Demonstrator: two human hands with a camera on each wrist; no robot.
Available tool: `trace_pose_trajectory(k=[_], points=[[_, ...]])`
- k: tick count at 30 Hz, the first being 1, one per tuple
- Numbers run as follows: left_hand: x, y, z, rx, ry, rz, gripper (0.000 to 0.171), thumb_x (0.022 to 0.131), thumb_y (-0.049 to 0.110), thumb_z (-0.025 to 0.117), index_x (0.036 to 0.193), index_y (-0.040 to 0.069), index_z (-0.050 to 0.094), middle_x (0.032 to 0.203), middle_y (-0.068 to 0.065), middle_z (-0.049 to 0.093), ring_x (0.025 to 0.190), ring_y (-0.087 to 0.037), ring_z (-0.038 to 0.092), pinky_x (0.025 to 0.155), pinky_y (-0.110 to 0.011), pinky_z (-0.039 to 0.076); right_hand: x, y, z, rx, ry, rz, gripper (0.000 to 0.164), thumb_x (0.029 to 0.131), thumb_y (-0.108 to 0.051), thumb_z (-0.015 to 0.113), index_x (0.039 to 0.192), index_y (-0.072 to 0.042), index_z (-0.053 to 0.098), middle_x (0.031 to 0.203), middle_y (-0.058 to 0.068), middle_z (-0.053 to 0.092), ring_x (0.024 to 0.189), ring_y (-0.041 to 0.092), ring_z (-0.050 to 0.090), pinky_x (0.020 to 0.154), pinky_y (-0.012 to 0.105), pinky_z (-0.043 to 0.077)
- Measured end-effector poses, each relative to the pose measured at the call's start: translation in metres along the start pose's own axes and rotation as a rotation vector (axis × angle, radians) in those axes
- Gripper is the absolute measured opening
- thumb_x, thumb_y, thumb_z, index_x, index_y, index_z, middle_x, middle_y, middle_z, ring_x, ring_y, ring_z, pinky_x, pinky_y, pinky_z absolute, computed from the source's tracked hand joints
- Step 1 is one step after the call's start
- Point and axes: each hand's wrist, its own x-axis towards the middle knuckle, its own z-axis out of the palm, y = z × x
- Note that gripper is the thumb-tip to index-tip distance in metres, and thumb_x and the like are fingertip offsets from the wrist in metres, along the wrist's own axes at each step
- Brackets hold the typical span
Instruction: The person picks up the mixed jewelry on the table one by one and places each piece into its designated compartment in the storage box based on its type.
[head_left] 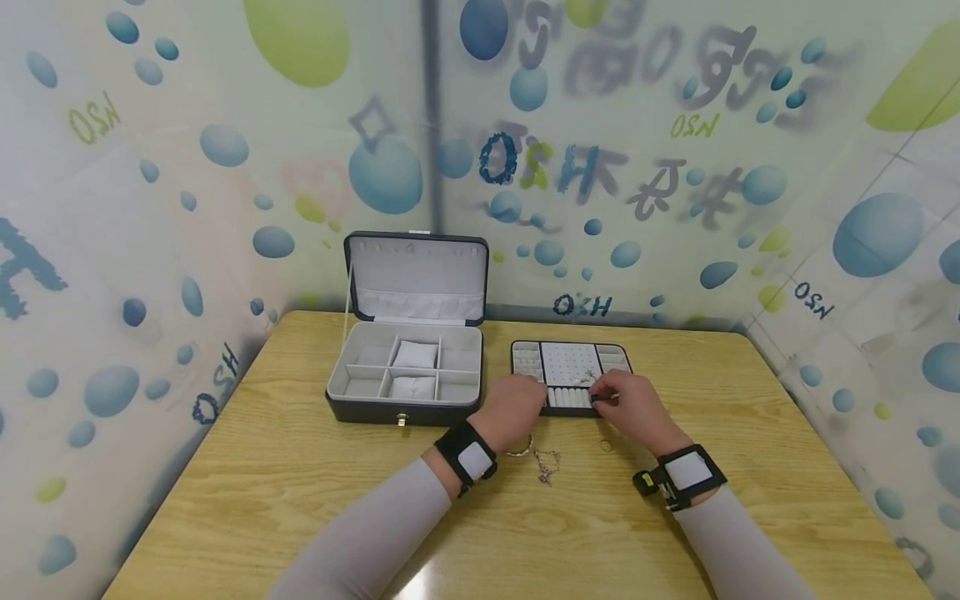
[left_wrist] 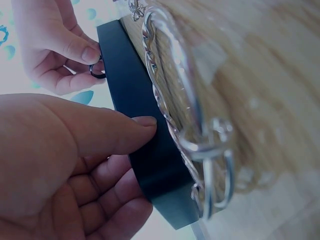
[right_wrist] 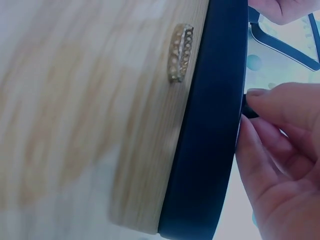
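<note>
A black jewelry tray [head_left: 573, 342] with ring slots and a dotted white panel lies on the table. My left hand [head_left: 517, 408] grips its front left part, the thumb pressing the dark front wall [left_wrist: 125, 65] and the other fingers curled at the tray's top side. At the tray's front right, my right hand [head_left: 630, 404] pinches a black ring [left_wrist: 97, 76] between thumb and fingertips, close over the slots. In front of the tray lie a silver bangle [left_wrist: 190, 85], a chain bracelet with a pendant [head_left: 545, 468] and a pale studded ring [right_wrist: 180, 52].
To the left stands an open jewelry box [head_left: 360, 411], its lid [head_left: 417, 271] raised against the back. White cushions [head_left: 415, 355] sit in two of its compartments. Small jewelry [head_left: 577, 381] lies on the tray's dotted panel. A patterned wall [head_left: 637, 192] rises behind the wooden table [head_left: 300, 500].
</note>
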Motion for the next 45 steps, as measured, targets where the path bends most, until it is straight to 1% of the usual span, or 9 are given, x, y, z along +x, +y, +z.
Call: trace_pose_trajectory(k=[14, 24, 34, 41, 45], points=[[0.0026, -0.0018, 0.0002, 0.003, -0.024, 0.006, 0.014, 0.105, 0.013, 0.063, 0.098, 0.017, 0.075, 0.085, 0.002, 0.072, 0.077, -0.012, 0.068, 0.052, -0.030, 0.053, 0.0010, -0.0013, 0.0001, -0.007, 0.008, 0.024, 0.012, 0.091, -0.001, 0.080, 0.099, -0.009, 0.078, 0.102, 0.008, 0.077, 0.091, 0.021, 0.072, 0.087, 0.048, 0.063], [0.0037, -0.0026, 0.0010, -0.009, -0.010, 0.004, 0.015, 0.104, 0.013, 0.064, 0.094, 0.018, 0.075, 0.083, 0.002, 0.071, 0.074, -0.012, 0.067, 0.050, -0.030, 0.051, 0.0014, -0.0053, -0.0017, -0.018, 0.004, 0.036, 0.011, 0.091, -0.001, 0.080, 0.099, -0.008, 0.079, 0.101, 0.009, 0.077, 0.089, 0.020, 0.071, 0.086, 0.048, 0.062], [0.0016, -0.0024, -0.0018, 0.001, -0.004, 0.017, 0.017, 0.102, 0.011, 0.067, 0.087, 0.018, 0.072, 0.079, 0.002, 0.069, 0.072, -0.012, 0.067, 0.049, -0.031, 0.052, 0.0014, -0.0044, 0.0012, -0.031, 0.031, 0.023, 0.010, 0.089, -0.002, 0.082, 0.098, -0.007, 0.081, 0.097, 0.008, 0.078, 0.087, 0.021, 0.072, 0.082, 0.046, 0.062], [0.0015, -0.0016, -0.0013, 0.016, -0.005, 0.017, 0.016, 0.102, 0.012, 0.067, 0.089, 0.018, 0.074, 0.079, 0.003, 0.069, 0.073, -0.011, 0.068, 0.049, -0.031, 0.054, 0.0023, -0.0032, 0.0024, -0.042, 0.045, 0.001, 0.009, 0.089, -0.002, 0.082, 0.096, -0.007, 0.082, 0.095, 0.008, 0.079, 0.087, 0.022, 0.072, 0.080, 0.046, 0.061], [0.0022, -0.0014, 0.0003, 0.020, -0.008, 0.011, 0.015, 0.102, 0.012, 0.067, 0.089, 0.018, 0.074, 0.079, 0.003, 0.070, 0.073, -0.011, 0.068, 0.049, -0.031, 0.053, 0.0028, -0.0031, 0.0026, -0.051, 0.031, 0.011, 0.008, 0.090, -0.003, 0.082, 0.096, -0.007, 0.082, 0.097, 0.009, 0.079, 0.090, 0.023, 0.073, 0.081, 0.046, 0.061]])
